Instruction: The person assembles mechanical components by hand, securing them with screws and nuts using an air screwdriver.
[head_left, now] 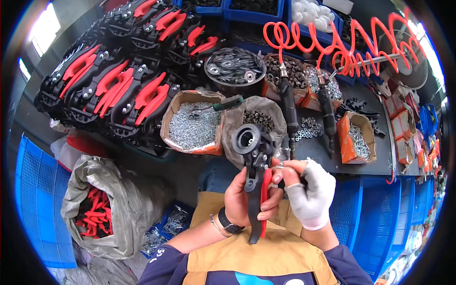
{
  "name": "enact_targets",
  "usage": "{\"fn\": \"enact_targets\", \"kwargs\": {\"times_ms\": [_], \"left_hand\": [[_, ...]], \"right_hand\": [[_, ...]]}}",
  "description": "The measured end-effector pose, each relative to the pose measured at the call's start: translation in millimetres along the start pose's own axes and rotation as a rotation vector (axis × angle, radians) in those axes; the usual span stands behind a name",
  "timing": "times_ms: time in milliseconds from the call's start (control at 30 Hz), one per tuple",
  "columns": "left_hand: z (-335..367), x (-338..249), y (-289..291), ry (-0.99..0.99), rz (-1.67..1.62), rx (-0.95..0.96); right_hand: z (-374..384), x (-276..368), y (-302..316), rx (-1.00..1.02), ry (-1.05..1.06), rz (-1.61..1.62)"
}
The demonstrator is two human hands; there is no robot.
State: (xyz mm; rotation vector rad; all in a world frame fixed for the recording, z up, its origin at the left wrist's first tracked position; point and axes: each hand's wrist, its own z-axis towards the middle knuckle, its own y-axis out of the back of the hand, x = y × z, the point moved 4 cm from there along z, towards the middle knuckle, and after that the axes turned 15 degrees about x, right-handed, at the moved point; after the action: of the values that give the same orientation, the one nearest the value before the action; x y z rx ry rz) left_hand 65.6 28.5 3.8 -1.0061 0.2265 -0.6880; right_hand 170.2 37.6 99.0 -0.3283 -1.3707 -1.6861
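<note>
My left hand [240,202] is wrapped round a black plier-like hand tool [255,183] with a red lever and a round ring-shaped head. The tool stands nearly upright in front of my apron, head away from me. My right hand [311,192], in a white glove with bare fingertips, pinches a small shiny metal part [280,165] beside the tool's red lever; its exact kind is too small to tell. Just beyond the tool lies an open bag of dark nuts [259,118]. To its left sits a carton of small screws [192,124] with a green-handled tool [228,103] resting on it.
Many black-and-red tools [114,90] are stacked at the left. Two air screwdrivers [288,102] hang on red coiled hoses [313,42]. A steel bowl [235,88] of black parts, loose nuts [308,129] and a carton of bolts [358,142] stand around. A sack [128,209] holds red handles.
</note>
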Motion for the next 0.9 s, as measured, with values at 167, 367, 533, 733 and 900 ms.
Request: {"fn": "enact_targets", "kwargs": {"times_ms": [167, 367, 533, 733, 900], "left_hand": [[-6, 7, -8, 0.161, -0.157, -0.069], [-4, -2, -1, -0.037, 0.816, -0.265], [14, -6, -34, -0.184, 1.019, -0.052], [26, -14, -19, -0.061, 0.780, -0.350], [11, -7, -10, 0.112, 0.916, -0.542]], "right_hand": [[1, 10, 10, 0.116, 0.327, -0.425], [-6, 0, 14, 0.200, 0.064, -0.205], [9, -49, 36, 0.283, -0.224, 0.089], [59, -216, 65, -0.099, -0.486, -0.935], [39, -164, 89, -0.321, -0.170, -0.298]]}}
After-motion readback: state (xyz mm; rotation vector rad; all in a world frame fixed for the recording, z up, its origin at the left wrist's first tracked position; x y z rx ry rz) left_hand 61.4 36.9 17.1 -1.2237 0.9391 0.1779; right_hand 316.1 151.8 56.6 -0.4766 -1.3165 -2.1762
